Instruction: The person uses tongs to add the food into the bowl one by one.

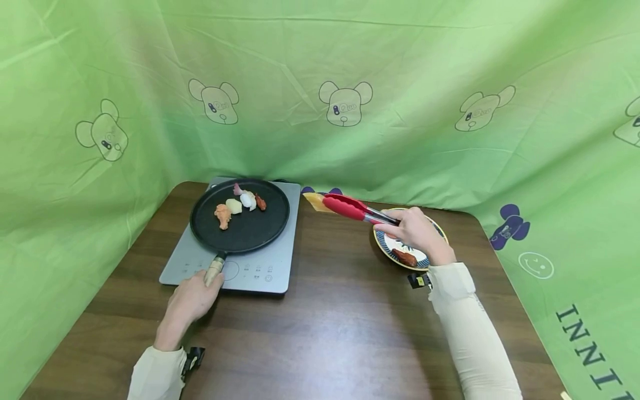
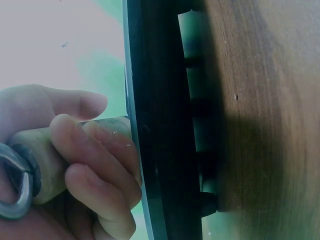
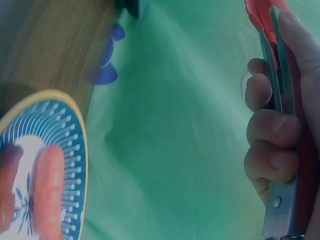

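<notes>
My left hand (image 1: 194, 294) grips the wooden handle (image 1: 214, 270) of a round black frying pan (image 1: 250, 236). In the left wrist view, fingers (image 2: 100, 160) curl round that handle. Lying in the pan are an orange-brown drumstick-shaped piece (image 1: 223, 215), a pale yellow chunk (image 1: 233, 206), a white shrimp-like piece with a pink tail (image 1: 248, 200) and a small reddish-brown piece (image 1: 260, 202). My right hand (image 1: 419, 230) holds metal tongs with red tips (image 1: 345, 206), raised over the plate's left side. Between the tips is a flat yellow-orange piece (image 1: 316, 201).
The pan sits on a silver-grey induction cooker (image 1: 280, 266). Beneath the right hand, a patterned plate (image 1: 384, 248) with a yellow rim bears a brown wing-like piece (image 1: 404, 257) and a reddish sausage (image 3: 48, 192). Green cloth (image 1: 280, 144) hangs round the wooden table (image 1: 340, 311).
</notes>
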Available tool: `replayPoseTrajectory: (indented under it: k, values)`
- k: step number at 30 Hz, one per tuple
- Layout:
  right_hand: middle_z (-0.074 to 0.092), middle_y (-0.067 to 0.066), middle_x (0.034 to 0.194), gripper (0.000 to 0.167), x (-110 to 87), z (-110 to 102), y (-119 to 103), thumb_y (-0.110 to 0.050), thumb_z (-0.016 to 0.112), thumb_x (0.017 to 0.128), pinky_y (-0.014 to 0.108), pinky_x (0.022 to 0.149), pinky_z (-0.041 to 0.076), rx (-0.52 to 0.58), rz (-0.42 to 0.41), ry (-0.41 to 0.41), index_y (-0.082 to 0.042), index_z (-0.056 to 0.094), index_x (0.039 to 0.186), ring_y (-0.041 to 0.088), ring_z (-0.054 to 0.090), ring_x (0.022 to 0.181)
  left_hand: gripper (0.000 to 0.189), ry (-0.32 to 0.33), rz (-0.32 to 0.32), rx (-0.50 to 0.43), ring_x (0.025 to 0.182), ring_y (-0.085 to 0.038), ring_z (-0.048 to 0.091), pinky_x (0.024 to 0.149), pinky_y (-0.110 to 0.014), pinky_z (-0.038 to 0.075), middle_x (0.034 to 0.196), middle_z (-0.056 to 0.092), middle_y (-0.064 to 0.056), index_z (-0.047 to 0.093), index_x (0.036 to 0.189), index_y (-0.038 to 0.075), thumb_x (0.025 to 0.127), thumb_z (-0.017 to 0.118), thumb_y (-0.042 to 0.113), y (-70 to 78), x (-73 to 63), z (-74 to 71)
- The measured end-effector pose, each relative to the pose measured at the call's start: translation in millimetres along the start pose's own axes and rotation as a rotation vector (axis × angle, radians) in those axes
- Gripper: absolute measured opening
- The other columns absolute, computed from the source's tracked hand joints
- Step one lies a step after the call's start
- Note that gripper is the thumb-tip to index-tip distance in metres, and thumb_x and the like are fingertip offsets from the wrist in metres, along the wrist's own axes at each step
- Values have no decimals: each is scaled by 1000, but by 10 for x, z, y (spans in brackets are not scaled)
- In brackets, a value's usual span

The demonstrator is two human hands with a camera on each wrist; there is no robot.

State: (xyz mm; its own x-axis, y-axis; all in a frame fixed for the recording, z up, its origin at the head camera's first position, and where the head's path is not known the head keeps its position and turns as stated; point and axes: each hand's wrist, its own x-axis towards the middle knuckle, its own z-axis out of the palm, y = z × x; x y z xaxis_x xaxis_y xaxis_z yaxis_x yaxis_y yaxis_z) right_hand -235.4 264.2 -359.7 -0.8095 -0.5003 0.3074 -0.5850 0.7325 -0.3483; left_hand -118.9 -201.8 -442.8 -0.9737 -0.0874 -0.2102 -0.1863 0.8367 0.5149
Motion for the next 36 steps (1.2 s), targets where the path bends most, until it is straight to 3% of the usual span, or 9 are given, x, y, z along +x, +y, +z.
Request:
replayPoseTrajectory:
  k: [9,17,23,36]
  values:
    - [37,-13,51,26,179,197,-171,-33,73,83,25,43,26,25,-30,-10,-14,70,100,2,28,44,57,11,6,5,60,-24,45,50,-35,33,71,45,-10,53,105,-2,96,38,52,3,13,16]
    - [48,-7,53,40,326,380,-283,-34,74,82,26,43,31,36,-21,-7,-7,70,111,5,32,43,60,5,1,2,60,-24,44,49,-35,33,71,44,-11,52,108,-4,96,37,53,-3,-1,-1]
    - [58,-2,62,39,433,506,-416,-32,76,81,27,47,35,66,-30,4,-8,70,111,7,38,46,56,9,-3,-2,58,-23,44,48,-34,32,69,43,-9,53,103,-1,96,37,52,-5,7,11]
    - [54,-6,63,25,604,780,-649,-32,74,83,26,48,36,122,-28,-29,-16,71,102,9,44,52,54,12,4,-2,58,-23,44,48,-35,33,69,43,-10,53,103,-1,96,38,50,-7,8,9]
